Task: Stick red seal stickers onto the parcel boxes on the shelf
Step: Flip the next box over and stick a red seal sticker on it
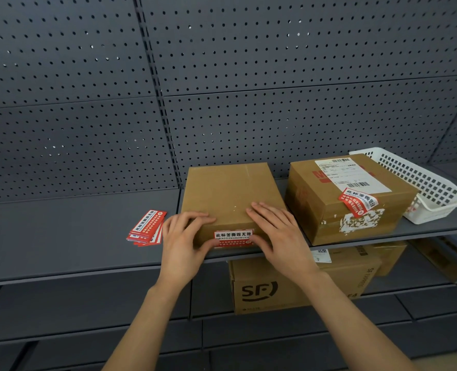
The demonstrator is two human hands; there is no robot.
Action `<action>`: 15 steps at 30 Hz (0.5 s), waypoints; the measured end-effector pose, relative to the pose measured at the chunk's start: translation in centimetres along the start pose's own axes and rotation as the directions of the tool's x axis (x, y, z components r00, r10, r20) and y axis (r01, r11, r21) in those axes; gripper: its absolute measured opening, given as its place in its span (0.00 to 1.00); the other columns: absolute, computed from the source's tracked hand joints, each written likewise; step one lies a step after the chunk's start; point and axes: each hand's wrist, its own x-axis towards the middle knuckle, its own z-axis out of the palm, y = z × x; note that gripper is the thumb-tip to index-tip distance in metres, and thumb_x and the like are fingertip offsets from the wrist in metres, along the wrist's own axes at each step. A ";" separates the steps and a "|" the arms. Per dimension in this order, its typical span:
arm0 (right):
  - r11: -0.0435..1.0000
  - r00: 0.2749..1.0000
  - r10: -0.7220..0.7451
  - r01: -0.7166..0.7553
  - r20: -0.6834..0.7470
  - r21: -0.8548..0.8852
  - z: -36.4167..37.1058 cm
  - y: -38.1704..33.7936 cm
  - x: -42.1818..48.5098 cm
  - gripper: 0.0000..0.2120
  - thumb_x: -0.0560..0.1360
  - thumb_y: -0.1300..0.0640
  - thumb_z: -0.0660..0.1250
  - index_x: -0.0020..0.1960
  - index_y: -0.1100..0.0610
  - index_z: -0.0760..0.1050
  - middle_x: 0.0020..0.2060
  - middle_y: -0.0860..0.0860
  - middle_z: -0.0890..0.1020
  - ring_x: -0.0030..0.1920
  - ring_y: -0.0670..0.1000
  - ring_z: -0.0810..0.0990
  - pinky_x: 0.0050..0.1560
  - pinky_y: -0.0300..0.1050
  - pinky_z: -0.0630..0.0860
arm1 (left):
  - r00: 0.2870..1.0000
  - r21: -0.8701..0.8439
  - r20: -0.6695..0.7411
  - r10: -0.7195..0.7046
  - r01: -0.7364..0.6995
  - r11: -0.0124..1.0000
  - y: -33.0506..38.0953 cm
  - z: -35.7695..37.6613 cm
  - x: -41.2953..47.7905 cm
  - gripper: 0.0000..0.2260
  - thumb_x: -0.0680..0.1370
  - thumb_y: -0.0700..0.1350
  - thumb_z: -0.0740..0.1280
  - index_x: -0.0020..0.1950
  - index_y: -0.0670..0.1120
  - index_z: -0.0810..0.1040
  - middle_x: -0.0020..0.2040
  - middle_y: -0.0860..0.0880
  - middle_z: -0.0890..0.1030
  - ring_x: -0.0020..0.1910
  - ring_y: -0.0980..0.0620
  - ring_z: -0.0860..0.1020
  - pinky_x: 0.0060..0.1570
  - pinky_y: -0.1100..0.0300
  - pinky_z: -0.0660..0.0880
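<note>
Two parcel boxes on upper shelf point(61, 236): plain box point(230, 188), labelled box point(329, 210), each bearing one red seal sticker point(232, 238) point(358, 200). One sticker stack point(147, 227), one white basket point(422, 183). Two hands point(184, 242) point(278, 234), at least two lower boxes point(262, 287) point(356, 266).

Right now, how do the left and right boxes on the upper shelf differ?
Left box is flatter, plain-topped, under the left hand and right hand; right box is taller, white-labelled, untouched. Left box's sticker sits straight; right box's slants. Both are brown cardboard.
</note>
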 end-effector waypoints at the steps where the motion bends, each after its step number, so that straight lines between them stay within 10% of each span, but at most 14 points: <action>1: 1.000 1.000 0.004 -0.004 -0.005 0.010 -0.1 0.0 0.1 0.29 0.86 0.47 0.66 0.85 0.47 0.64 0.83 0.44 0.67 0.84 0.45 0.61 0.85 0.53 0.57 | 1.000 -0.025 0.003 -0.013 0.013 1.000 0.0 -0.1 0.3 0.19 0.76 0.54 0.80 0.65 0.57 0.84 0.64 0.59 0.79 0.67 0.54 0.75 0.73 0.53 0.61; 15: 0.985 0.991 0.136 -0.136 0.006 0.108 -1.3 -0.9 -0.1 0.31 0.87 0.38 0.60 0.86 0.47 0.60 0.85 0.43 0.61 0.86 0.41 0.53 0.86 0.50 0.54 | 0.981 -0.178 -0.010 -0.194 0.189 0.966 0.7 -1.1 0.7 0.18 0.79 0.55 0.77 0.69 0.58 0.81 0.65 0.59 0.77 0.68 0.54 0.73 0.72 0.45 0.71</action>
